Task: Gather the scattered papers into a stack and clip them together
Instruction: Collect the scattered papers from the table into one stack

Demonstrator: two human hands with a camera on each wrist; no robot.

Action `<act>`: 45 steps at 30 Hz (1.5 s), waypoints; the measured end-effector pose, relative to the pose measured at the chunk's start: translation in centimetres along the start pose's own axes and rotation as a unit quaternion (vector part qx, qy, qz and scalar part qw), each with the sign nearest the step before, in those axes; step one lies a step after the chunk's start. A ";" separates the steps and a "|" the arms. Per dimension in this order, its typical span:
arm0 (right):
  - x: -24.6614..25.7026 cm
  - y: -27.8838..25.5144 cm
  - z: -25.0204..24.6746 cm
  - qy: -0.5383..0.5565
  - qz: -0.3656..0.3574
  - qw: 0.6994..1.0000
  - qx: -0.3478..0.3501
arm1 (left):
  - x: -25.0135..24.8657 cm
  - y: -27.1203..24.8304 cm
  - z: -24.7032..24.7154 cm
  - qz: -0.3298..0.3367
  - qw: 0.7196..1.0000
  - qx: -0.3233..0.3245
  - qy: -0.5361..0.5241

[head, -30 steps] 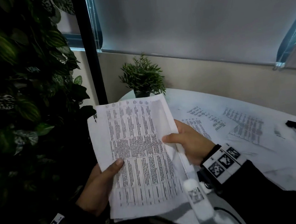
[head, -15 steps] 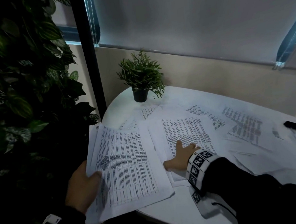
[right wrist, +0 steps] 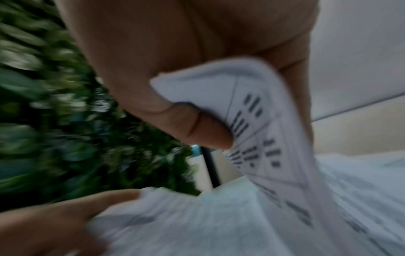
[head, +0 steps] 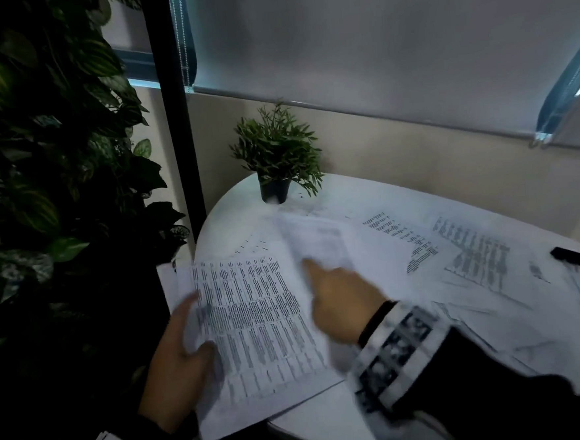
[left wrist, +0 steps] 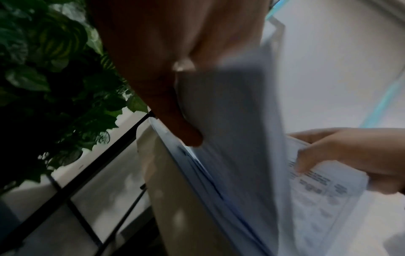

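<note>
My left hand point(head: 195, 329) grips a stack of printed papers point(head: 254, 325) by its left edge, just off the near-left rim of the white table point(head: 233, 220). The right hand point(head: 315, 281) pinches a corner of one printed sheet point(head: 317, 242), lifted and blurred, right beside the stack. In the right wrist view the thumb point(right wrist: 197, 128) presses the curled sheet corner point(right wrist: 252, 107) against the fingers. More printed sheets point(head: 474, 251) lie spread over the table. A black binder clip point(head: 566, 256) sits at the far right.
A small potted plant point(head: 277, 159) stands at the table's back edge. A wall of dark leafy plants point(head: 44, 168) and a black post point(head: 174, 107) close off the left side. A beige wall and window blind run behind the table.
The right hand, which lay flat on a sheet on the table, now pinches that sheet and lifts it left toward the stack. The left hand keeps holding the stack.
</note>
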State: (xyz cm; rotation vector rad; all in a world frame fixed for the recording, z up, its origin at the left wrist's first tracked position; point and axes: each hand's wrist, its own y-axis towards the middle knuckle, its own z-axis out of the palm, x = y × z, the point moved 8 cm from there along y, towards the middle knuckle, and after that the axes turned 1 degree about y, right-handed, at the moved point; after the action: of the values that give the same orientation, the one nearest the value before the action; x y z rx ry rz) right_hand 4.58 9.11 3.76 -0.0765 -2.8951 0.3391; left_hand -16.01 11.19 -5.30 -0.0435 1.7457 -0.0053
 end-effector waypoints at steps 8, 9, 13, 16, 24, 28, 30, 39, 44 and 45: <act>7.2 -2.1 5.9 0.132 -0.120 0.956 0.235 | 1.2 -0.9 0.7 -0.070 0.988 0.027 -0.133; 5.0 -1.0 5.4 0.138 -0.088 0.963 0.213 | 1.0 -0.8 0.4 -0.057 0.994 0.016 -0.091; -10.2 4.0 1.6 0.047 0.171 0.984 0.005 | 2.3 0.0 -0.1 -0.057 0.997 -0.030 0.030; -18.2 3.7 1.9 0.013 0.316 0.949 0.009 | 0.7 -0.3 0.1 -0.016 0.999 -0.034 -0.004; -20.7 4.0 3.1 0.066 0.317 0.946 0.007 | 2.3 0.3 1.1 -0.031 0.991 0.020 0.127; -21.5 4.1 2.5 0.147 0.292 0.945 0.001 | 2.3 0.5 1.1 -0.027 0.993 0.020 0.110; -21.1 4.3 2.6 0.229 0.284 0.931 0.022 | 2.2 0.4 1.1 -0.029 0.996 0.016 0.088; -17.7 3.9 4.2 0.078 0.333 0.940 -0.016 | 3.3 0.6 0.9 -0.021 0.998 0.007 0.059; -16.2 4.2 4.4 0.084 0.277 0.957 -0.026 | 3.2 0.6 1.0 -0.011 0.998 0.020 0.065; -16.0 4.1 4.2 0.080 0.261 0.962 -0.011 | 3.1 0.6 1.0 -0.006 0.998 0.022 0.062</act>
State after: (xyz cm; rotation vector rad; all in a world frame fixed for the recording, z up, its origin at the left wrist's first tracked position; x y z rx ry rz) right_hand 19.30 10.94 -4.61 -0.8389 -2.6751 0.3666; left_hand -15.60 11.74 -8.52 -0.0223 1.8680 -0.0563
